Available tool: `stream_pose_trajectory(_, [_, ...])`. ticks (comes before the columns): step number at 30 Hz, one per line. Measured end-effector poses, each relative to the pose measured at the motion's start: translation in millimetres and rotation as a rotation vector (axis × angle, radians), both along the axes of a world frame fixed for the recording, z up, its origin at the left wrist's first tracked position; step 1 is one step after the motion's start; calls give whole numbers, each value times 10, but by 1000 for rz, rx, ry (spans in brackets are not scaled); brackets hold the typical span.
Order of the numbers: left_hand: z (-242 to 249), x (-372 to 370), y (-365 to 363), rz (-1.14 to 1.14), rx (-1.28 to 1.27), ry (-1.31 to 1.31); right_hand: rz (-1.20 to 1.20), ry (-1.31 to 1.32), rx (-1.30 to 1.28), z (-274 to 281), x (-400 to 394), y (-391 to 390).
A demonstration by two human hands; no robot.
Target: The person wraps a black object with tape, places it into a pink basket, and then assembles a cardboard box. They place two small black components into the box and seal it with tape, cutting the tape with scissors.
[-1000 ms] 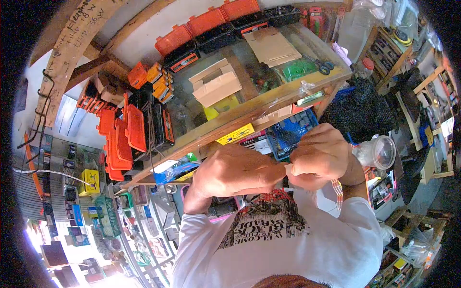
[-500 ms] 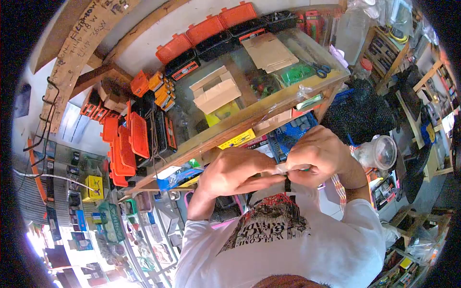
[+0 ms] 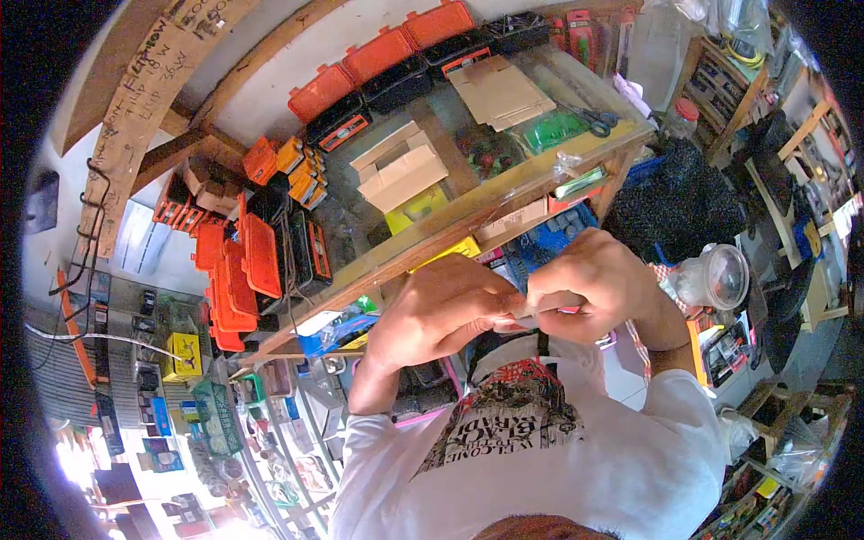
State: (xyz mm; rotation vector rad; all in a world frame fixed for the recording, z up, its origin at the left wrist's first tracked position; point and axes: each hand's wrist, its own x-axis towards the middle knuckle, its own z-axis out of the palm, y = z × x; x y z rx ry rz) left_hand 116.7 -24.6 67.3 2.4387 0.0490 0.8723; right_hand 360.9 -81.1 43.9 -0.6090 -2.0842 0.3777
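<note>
In front of my chest, both of my hands meet with their fingers closed. My left hand [image 3: 445, 310] is curled, its fingertips pinched against those of my right hand [image 3: 589, 283]. Something small and pale seems to be between the fingertips; it is mostly hidden and too small to name. Below the hands is my white printed T-shirt [image 3: 558, 468]. Beyond them stands a glass-topped wooden display counter [image 3: 346, 184], with an open cardboard box [image 3: 402, 169] and a flattened piece of cardboard [image 3: 501, 93] on top.
Orange-lidded toolboxes [image 3: 378, 56] line the counter's back, and more orange cases [image 3: 243, 279] stand at its left end. Scissors [image 3: 598, 123] lie near its right end. A clear plastic tub [image 3: 723, 277] is close to my right forearm. Shelves of goods [image 3: 216, 418] fill the lower left.
My hands have shifted slightly, and the right hand's fingers have rolled and lifted a little. The pale piece between the fingertips shows less now. The view has moved slightly.
</note>
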Motion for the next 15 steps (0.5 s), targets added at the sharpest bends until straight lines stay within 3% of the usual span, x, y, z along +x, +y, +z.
stream_pose_trajectory(7, [-121, 48, 88, -26, 13, 22, 2, 1, -96, -104, 14, 30])
stream_pose_trajectory(13, [-371, 126, 27, 167, 206, -75, 11, 68, -260, -206, 57, 41])
stream_pose_trajectory(15, [-460, 131, 11, 190, 144, -117, 22, 105, -354, -263, 65, 44])
